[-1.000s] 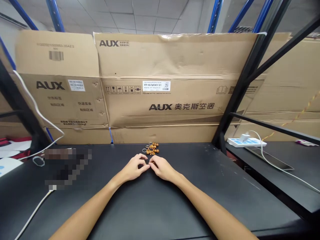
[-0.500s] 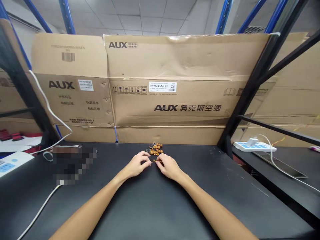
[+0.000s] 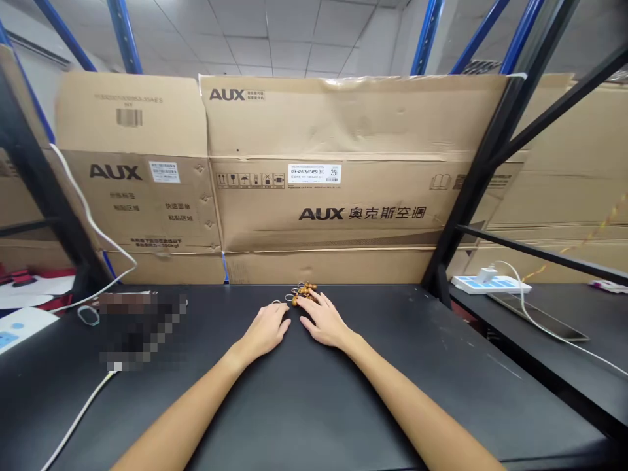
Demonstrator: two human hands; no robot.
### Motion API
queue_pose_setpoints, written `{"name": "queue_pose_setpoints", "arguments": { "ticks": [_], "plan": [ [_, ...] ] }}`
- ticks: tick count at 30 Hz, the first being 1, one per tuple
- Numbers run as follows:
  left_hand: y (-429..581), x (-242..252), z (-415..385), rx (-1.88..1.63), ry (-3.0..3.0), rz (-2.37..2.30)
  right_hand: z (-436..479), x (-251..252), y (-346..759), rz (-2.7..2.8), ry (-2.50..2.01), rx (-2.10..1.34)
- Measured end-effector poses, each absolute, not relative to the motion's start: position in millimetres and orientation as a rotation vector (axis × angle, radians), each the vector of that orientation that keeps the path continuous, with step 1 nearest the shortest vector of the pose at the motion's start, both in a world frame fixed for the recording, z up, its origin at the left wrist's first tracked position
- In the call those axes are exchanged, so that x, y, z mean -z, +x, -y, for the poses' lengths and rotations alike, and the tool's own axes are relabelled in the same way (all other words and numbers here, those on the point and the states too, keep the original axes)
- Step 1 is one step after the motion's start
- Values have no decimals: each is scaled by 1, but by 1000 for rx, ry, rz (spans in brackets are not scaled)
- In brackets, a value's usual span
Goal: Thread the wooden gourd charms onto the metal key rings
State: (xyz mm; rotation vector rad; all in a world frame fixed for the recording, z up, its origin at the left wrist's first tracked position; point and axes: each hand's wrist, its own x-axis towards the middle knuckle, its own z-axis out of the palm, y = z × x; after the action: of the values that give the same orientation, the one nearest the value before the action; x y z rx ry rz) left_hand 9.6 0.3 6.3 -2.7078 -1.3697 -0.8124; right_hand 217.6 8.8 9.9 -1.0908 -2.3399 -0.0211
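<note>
Brown wooden-bead keychains [image 3: 308, 288] with metal rings lie in a small pile on the black table [image 3: 304, 405], close to the cardboard at the back. My right hand [image 3: 324, 322] reaches over the near side of the pile, its fingers apart and the fingertips at the beads, partly covering them. Left of the pile, my left hand [image 3: 266, 329] rests low on the table with its thumb away from the fingers. A metal ring [image 3: 276, 302] shows just past its fingertips; whatever the ring belongs to is hidden by the hand.
Printed cardboard [image 3: 318, 222] stands along the table's back edge. On the left are a pixelated dark item [image 3: 142, 327], a white cable [image 3: 81, 412] and a white power strip [image 3: 19, 324]. Beyond a black rack post on the right lie another power strip [image 3: 471, 285] and a flat dark device [image 3: 540, 317].
Both hands have loosened from their pinching poses over the small orange-brown piece between them. The right fingers have spread onto the pile, and a ring now shows by the left fingertips. The view shifted slightly.
</note>
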Motion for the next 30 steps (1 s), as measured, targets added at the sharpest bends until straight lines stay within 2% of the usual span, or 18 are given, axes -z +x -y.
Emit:
{"name": "queue_pose_setpoints", "arguments": {
  "ticks": [14, 24, 30],
  "plan": [
    [18, -20, 12, 719, -2868, 1183, -2, -11, 217, 2195, -885, -238],
    [24, -24, 15, 709, -2786, 1256, 5, -18, 220, 2351, -1092, 4],
    [22, -26, 17, 706, -2791, 1265, 2, -15, 221, 2413, -1088, -9]
  ]
}}
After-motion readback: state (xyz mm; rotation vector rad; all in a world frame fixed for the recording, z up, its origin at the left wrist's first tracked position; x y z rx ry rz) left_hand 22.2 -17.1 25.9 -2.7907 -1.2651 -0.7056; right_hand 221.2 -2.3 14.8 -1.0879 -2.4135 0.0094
